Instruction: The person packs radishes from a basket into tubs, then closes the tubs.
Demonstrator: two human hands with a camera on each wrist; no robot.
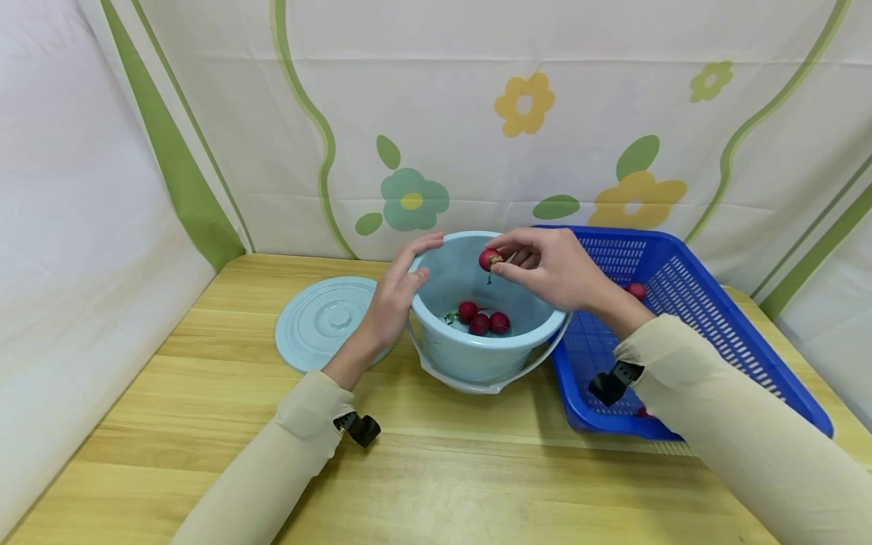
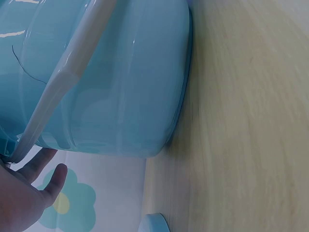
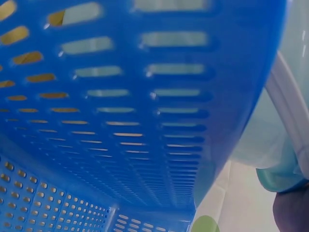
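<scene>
Flowered cloth backs your wooden table; your left hand braces the pale-blue plastic bucket, fingers relaxed, while your right hand pinches a red radish above it.

head cam looks down-fwd over table. left wrist cam v. close to bucket wall; right wrist cam close to basket. all three share the bucket.
</scene>
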